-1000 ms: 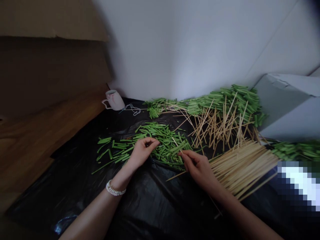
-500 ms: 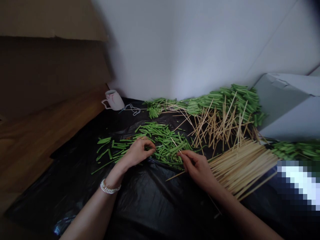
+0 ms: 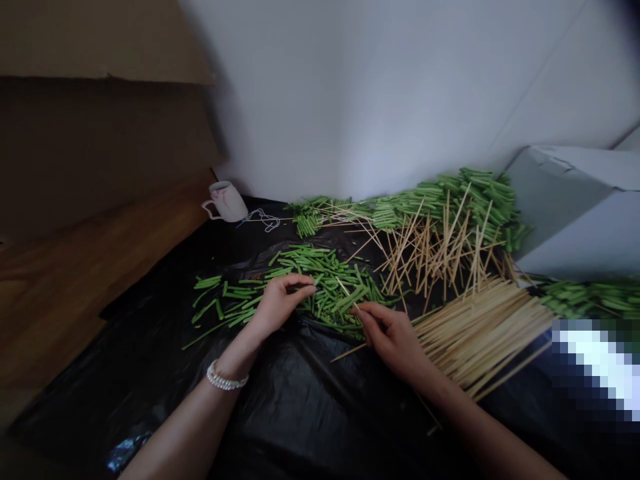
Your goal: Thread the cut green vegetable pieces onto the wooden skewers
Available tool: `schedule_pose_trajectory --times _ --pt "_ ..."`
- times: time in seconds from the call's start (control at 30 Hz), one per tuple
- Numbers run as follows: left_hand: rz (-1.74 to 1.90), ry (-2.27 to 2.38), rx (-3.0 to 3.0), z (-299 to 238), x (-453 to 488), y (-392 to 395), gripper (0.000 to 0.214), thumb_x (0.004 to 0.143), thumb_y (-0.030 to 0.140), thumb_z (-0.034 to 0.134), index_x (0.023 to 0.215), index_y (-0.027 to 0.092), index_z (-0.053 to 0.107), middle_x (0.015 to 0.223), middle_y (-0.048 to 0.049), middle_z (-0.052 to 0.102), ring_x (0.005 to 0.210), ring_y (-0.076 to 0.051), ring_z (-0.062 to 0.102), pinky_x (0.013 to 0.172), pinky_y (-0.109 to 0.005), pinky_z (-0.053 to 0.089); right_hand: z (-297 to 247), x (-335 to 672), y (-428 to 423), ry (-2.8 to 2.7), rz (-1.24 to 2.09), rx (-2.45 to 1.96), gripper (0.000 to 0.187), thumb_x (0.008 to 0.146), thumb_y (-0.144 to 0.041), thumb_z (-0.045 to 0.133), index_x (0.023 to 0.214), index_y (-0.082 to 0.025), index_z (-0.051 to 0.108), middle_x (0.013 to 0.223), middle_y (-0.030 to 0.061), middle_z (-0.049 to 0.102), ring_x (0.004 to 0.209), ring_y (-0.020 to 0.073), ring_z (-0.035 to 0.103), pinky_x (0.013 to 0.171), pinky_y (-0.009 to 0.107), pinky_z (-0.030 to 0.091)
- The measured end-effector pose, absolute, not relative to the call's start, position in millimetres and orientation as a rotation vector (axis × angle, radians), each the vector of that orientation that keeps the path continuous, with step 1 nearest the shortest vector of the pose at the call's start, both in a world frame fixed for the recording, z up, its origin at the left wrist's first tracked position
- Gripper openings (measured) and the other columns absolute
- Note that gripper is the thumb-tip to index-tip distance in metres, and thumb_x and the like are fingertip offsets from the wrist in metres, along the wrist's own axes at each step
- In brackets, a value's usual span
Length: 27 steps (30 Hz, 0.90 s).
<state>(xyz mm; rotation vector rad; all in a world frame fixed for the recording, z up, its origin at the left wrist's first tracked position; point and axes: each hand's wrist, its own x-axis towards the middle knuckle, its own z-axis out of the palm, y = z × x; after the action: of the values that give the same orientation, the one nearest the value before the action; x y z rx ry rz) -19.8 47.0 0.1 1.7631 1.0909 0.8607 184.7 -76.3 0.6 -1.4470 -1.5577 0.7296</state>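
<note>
Between the thumb and fingers of my right hand (image 3: 393,337) is a thin bamboo skewer (image 3: 343,287), its tip slanting up to the left over the beans and its other end coming out below my forearm. My left hand (image 3: 280,303), with a beaded bracelet at the wrist, hovers at the left part of the loose pile of cut green bean pieces (image 3: 345,293). Its thumb and forefinger are pinched together; what lies between them is too small to make out. Just right of my right hand lies a thick bundle of bare skewers (image 3: 485,330).
Behind, skewers threaded with rows of green beans (image 3: 450,200) lean in a heap. A white mug (image 3: 230,202) and a tangled cord (image 3: 265,219) stand at the back left. Black plastic sheeting (image 3: 300,407) covers the surface. A pale box (image 3: 580,213) is at right, brown cardboard (image 3: 105,133) at left.
My left hand has shifted slightly right and its fingertips have come together. My right hand has moved slightly left with the skewer, whose tip now sits a little lower.
</note>
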Motion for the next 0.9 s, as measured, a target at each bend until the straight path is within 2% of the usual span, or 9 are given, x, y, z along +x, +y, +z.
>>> schedule_pose_trajectory --times 0.13,0.23,0.43,0.67,0.9 --pt "0.772 0.979 1.194 2 -13 38 0.03 0.062 0.037 0.083 0.085 0.018 0.075 0.08 -0.003 0.073 0.075 -0.014 0.064 0.073 -0.027 0.047 1 181 -78 -1.611 0.773 -1.416 0.031 0.094 -0.036 0.044 0.084 -0.017 0.067 0.052 -0.0035 0.051 0.048 0.01 0.048 0.051 0.021 0.036" --pt "0.681 0.852 0.956 4 -10 32 0.032 0.059 0.032 0.086 0.086 0.017 0.075 0.085 -0.0035 0.073 0.079 -0.012 0.065 0.075 -0.024 0.048 1 179 -79 -1.638 0.789 -1.402 0.031 0.094 -0.036 0.044 0.083 -0.017 0.067 0.053 -0.0032 0.052 0.049 0.0101 0.048 0.051 0.021 0.037" --pt "0.638 0.775 0.883 3 -10 30 0.03 0.064 0.024 0.085 0.091 0.016 0.075 0.087 -0.0043 0.073 0.079 -0.01 0.064 0.076 -0.021 0.047 0 178 -80 -1.651 0.817 -1.392 0.032 0.095 -0.036 0.044 0.081 -0.017 0.066 0.054 -0.0033 0.052 0.05 0.0096 0.047 0.051 0.021 0.036" --pt "0.668 0.796 0.856 3 -10 31 0.03 0.061 0.022 0.086 0.088 0.016 0.076 0.08 -0.0027 0.072 0.073 -0.008 0.062 0.069 -0.019 0.044 -2 177 -81 -1.65 0.82 -1.393 0.031 0.095 -0.035 0.044 0.079 -0.017 0.064 0.055 -0.0037 0.051 0.049 0.0092 0.045 0.051 0.021 0.035" --pt "0.686 0.845 0.875 5 -8 29 0.032 0.058 0.022 0.087 0.088 0.017 0.076 0.08 -0.0023 0.072 0.073 -0.009 0.063 0.069 -0.02 0.045 -2 177 -80 -1.664 0.801 -1.421 0.034 0.094 -0.036 0.044 0.074 -0.018 0.064 0.052 -0.0035 0.051 0.049 0.0097 0.047 0.051 0.021 0.036"
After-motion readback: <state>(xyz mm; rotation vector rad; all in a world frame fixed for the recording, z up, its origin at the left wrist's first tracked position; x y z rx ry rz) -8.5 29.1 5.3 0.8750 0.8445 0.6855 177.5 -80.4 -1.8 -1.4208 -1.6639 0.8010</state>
